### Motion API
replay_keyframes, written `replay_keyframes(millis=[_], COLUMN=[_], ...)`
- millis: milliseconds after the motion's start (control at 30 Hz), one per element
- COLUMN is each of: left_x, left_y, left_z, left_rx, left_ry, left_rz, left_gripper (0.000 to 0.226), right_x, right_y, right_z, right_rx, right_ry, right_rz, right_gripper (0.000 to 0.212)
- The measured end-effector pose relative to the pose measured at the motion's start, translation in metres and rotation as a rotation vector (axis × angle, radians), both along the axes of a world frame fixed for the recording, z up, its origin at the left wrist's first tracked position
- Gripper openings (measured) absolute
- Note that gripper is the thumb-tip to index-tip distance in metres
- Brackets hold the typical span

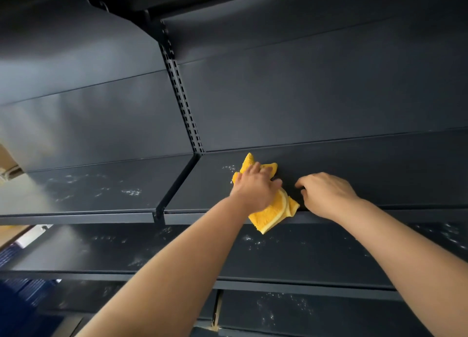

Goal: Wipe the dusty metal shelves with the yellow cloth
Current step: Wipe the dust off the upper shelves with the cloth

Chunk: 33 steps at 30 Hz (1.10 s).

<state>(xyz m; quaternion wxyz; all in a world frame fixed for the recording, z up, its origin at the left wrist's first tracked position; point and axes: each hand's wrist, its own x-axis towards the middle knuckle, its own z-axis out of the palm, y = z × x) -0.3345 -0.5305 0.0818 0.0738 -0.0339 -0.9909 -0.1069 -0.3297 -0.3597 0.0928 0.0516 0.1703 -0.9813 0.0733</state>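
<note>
A folded yellow cloth (pixel 272 213) lies on a dark metal shelf (pixel 367 179), close to its left end, with its near corner hanging over the front lip and its layered edges showing there. The person's left hand (pixel 253 189) lies palm-down on top of it, the fingers (pixel 254 168) stretched forward and held close together while the thumb (pixel 276 183) sticks out to the right; two corners of the cloth poke out beyond the fingertips. The left forearm rises from the bottom of the view in a long straight reach. Just to the right, apart from the cloth, the right hand (pixel 326 194) rests on the same shelf with its wrist over the front lip, the fingers (pixel 300 183) loosely bent, tips down on the metal and holding nothing. A patch of pale dust specks (pixel 229 168) sits on the shelf just left of the cloth. A slotted upright (pixel 182 96) runs up the dark back panel (pixel 304 103) and divides this bay from the neighbouring shelf (pixel 88 187) to the left, which is also flecked with dust. Below, a lower shelf (pixel 291 250) and a bottom shelf (pixel 278 308) carry more white specks
</note>
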Motion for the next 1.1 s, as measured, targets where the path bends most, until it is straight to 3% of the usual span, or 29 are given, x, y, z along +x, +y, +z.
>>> replay_keyframes(millis=[100, 200, 400, 600, 767, 1100], left_x=[-0.004, -0.01, -0.039, -0.077, -0.105, -0.097], left_y=[-0.009, -0.028, -0.047, -0.053, -0.056, -0.088], left_z=[-0.018, -0.02, -0.017, -0.019, -0.024, -0.018], left_rx=[-0.165, -0.14, -0.132, -0.151, -0.163, -0.145], left_ry=[-0.078, -0.045, -0.184, -0.118, -0.108, -0.16], left_rz=[0.045, 0.065, -0.037, -0.078, 0.002, 0.246], left_gripper=[0.056, 0.053, 0.053, 0.053, 0.054, 0.055], right_x=[-0.004, -0.01, -0.021, -0.029, -0.031, -0.029], right_y=[-0.004, -0.005, -0.014, -0.021, -0.036, -0.032], right_z=[-0.004, -0.007, -0.013, -0.004, -0.003, -0.016], right_rx=[0.034, 0.019, -0.001, 0.11, 0.182, 0.106], right_ry=[-0.029, -0.026, -0.041, -0.054, -0.085, -0.037], right_rz=[-0.038, -0.041, -0.051, -0.096, -0.147, -0.16], right_gripper=[0.043, 0.042, 0.04, 0.04, 0.042, 0.046])
